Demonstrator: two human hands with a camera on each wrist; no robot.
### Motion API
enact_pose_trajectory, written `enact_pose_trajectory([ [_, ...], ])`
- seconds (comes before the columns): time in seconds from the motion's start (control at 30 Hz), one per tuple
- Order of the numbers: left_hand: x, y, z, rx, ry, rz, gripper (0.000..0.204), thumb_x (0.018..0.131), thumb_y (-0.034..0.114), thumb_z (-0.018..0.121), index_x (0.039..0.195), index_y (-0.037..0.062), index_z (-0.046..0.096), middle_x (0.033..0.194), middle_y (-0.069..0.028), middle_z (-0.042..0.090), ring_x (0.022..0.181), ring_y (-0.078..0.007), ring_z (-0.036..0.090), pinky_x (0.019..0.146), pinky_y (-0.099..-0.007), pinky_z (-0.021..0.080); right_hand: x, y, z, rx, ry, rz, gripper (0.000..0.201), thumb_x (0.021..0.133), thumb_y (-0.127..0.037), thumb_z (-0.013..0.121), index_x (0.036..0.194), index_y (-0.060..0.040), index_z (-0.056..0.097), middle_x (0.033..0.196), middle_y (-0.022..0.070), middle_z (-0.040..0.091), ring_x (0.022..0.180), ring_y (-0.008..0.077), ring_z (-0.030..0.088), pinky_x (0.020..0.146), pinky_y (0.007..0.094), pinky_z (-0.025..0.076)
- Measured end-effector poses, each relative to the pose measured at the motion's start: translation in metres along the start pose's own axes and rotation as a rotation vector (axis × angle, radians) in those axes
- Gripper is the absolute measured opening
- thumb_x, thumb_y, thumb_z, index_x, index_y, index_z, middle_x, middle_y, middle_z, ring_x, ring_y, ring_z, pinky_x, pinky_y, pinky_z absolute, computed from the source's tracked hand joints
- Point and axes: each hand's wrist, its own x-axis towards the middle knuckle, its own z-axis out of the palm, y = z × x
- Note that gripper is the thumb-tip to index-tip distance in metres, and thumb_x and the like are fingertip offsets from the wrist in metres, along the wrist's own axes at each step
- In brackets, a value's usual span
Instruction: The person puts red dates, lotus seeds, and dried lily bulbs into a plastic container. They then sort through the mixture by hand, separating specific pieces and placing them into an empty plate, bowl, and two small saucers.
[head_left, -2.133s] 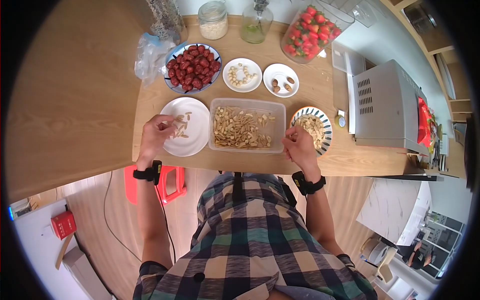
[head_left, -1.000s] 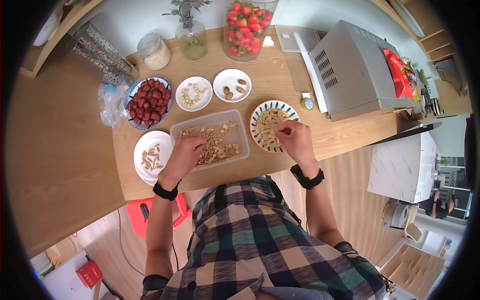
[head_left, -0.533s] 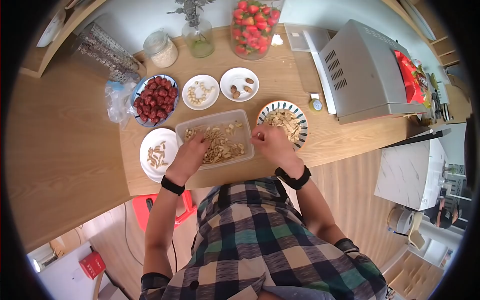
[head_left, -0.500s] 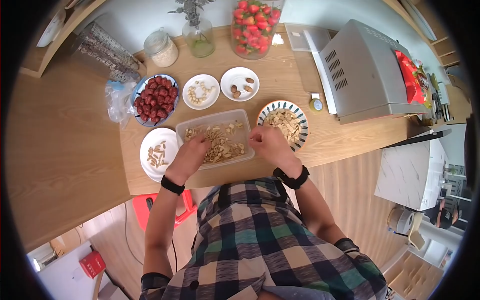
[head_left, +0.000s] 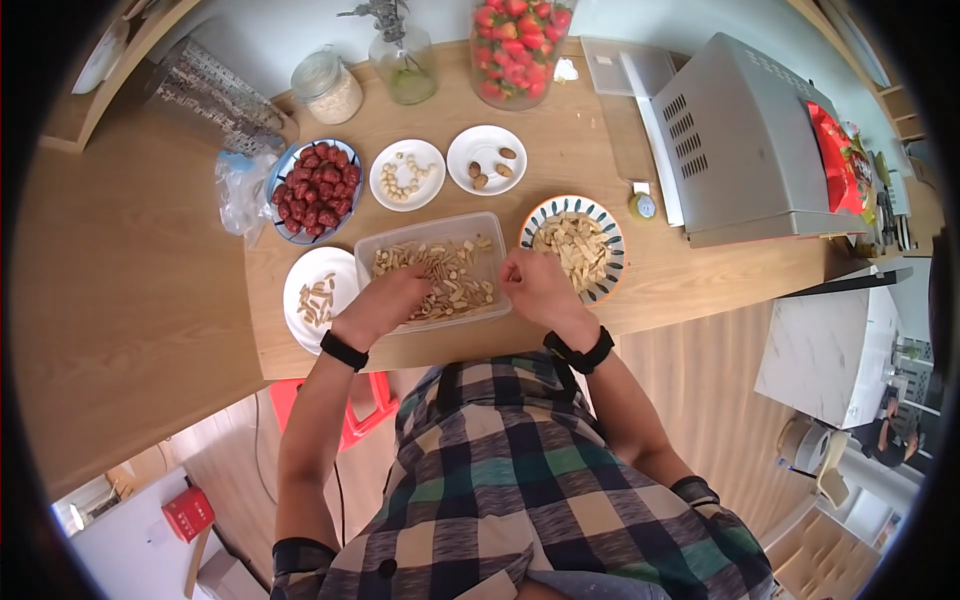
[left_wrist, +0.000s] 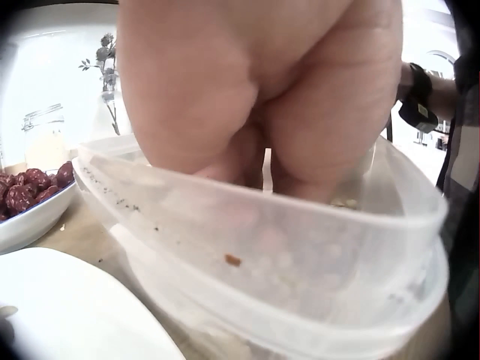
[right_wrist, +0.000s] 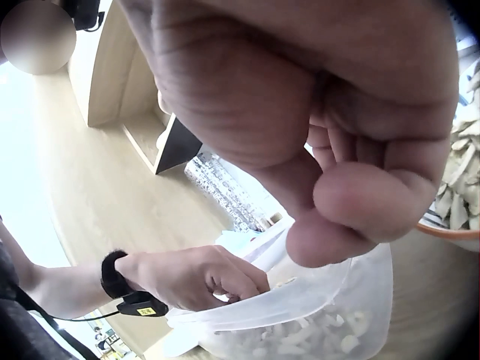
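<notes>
My left hand reaches down into a clear plastic tub, its fingertips among pale dried pieces, some like short sticks, some ring-shaped. In the left wrist view its fingers go behind the cloudy tub wall, so I cannot tell what they hold. My right hand hovers at the tub's right end, beside the stripe-rimmed bowl of pale slices. Seen from the right wrist, thumb and forefinger tips meet and the other fingers curl, with nothing showing between them. Left of the tub, a white plate carries several stick-like pieces.
Behind the tub stand a bowl of red dates and two small white plates, with round pale seeds and brown nuts. Glass jar, vase and strawberry container line the wall. A grey appliance is on the right.
My left hand went from the white plate into the tub, where it stays. My right hand passed over the striped bowl, then came back left to the tub's edge. The head view shifted.
</notes>
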Motion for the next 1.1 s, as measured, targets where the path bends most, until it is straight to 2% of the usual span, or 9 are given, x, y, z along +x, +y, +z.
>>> enact_pose_trajectory([
  [0.27,-0.013,0.005,0.000,-0.377,0.305,-0.113,0.013,0.085,-0.002,0.067,0.097,-0.0016,0.072,0.086,-0.0171,0.067,0.082,-0.0335,0.068,0.073,-0.0402,0.053,0.002,0.002,0.000,0.008,-0.009,-0.011,0.005,0.075,0.004,0.064,0.078,0.0017,0.067,0.078,0.0202,0.070,0.076,0.0370,0.070,0.069,0.0424,0.056],
  [0.37,-0.015,0.006,0.002,-0.444,0.342,-0.170,0.011,0.086,-0.001,0.069,0.096,-0.0026,0.072,0.085,-0.0165,0.068,0.074,-0.0285,0.068,0.067,-0.0355,0.053,0.003,0.004,0.001,0.015,-0.025,0.000,0.005,0.075,0.004,0.065,0.078,0.0019,0.067,0.079,0.0204,0.070,0.076,0.0369,0.071,0.069,0.0423,0.056],
  [0.43,-0.017,0.004,0.008,-0.545,0.431,-0.215,0.011,0.087,0.001,0.069,0.097,-0.0036,0.072,0.081,-0.0135,0.069,0.068,-0.0201,0.068,0.062,-0.0313,0.052,0.003,0.002,-0.001,0.017,-0.038,0.023,0.005,0.074,0.004,0.065,0.079,0.0020,0.067,0.079,0.0204,0.070,0.076,0.0369,0.071,0.070,0.0423,0.056],
  [0.57,-0.020,0.010,0.008,-0.685,0.447,-0.294,0.012,0.090,0.002,0.069,0.100,-0.0040,0.072,0.081,-0.0094,0.071,0.066,-0.0134,0.068,0.059,-0.0275,0.052,0.003,0.000,-0.002,0.026,-0.046,0.028,0.005,0.074,0.004,0.065,0.079,0.0023,0.067,0.078,0.0204,0.070,0.075,0.0366,0.071,0.070,0.0420,0.056],
  [0.63,-0.022,0.012,0.008,-0.929,0.428,-0.430,0.013,0.094,0.002,0.067,0.103,-0.0050,0.072,0.081,-0.0070,0.071,0.066,-0.0111,0.067,0.058,-0.0253,0.053,0.003,0.000,-0.002,0.020,-0.045,0.024,0.005,0.074,0.003,0.065,0.079,0.0024,0.067,0.078,0.0205,0.070,0.075,0.0365,0.071,0.070,0.0419,0.056],
  [0.83,-0.026,0.017,-0.002,-1.156,0.457,-0.327,0.014,0.095,0.000,0.067,0.107,-0.0069,0.070,0.080,-0.0093,0.071,0.066,-0.0128,0.067,0.058,-0.0256,0.053,0.001,-0.009,-0.006,-0.036,-0.049,-0.006,0.005,0.080,0.000,0.067,0.083,0.0033,0.068,0.080,0.0216,0.070,0.076,0.0369,0.070,0.070,0.0424,0.055],
  [0.93,-0.025,0.021,-0.003,-1.252,0.496,-0.335,0.016,0.095,0.001,0.068,0.109,-0.0063,0.070,0.080,-0.0095,0.071,0.066,-0.0134,0.066,0.059,-0.0262,0.053,0.002,-0.031,-0.002,0.001,0.000,-0.059,0.012,0.089,-0.009,0.069,0.091,0.0037,0.070,0.079,0.0181,0.070,0.068,0.0294,0.070,0.063,0.0389,0.055],
  [1.0,-0.021,0.028,-0.003,-1.269,0.537,-0.328,0.016,0.095,0.001,0.069,0.109,-0.0062,0.070,0.080,-0.0094,0.071,0.066,-0.0137,0.066,0.059,-0.0264,0.054,0.005,-0.052,0.000,0.463,-0.276,0.148,0.023,0.098,-0.019,0.067,0.097,0.0031,0.071,0.078,0.0119,0.070,0.061,0.0183,0.068,0.054,0.0327,0.053],
  [1.1,-0.015,0.037,-0.004,-1.283,0.585,-0.303,0.015,0.095,0.002,0.069,0.108,-0.0060,0.070,0.081,-0.0094,0.071,0.068,-0.0140,0.066,0.061,-0.0269,0.054,0.014,-0.050,0.020,0.595,-0.428,0.116,0.025,0.101,-0.021,0.064,0.097,0.0025,0.071,0.077,0.0073,0.069,0.058,0.0114,0.065,0.049,0.0271,0.051],
])
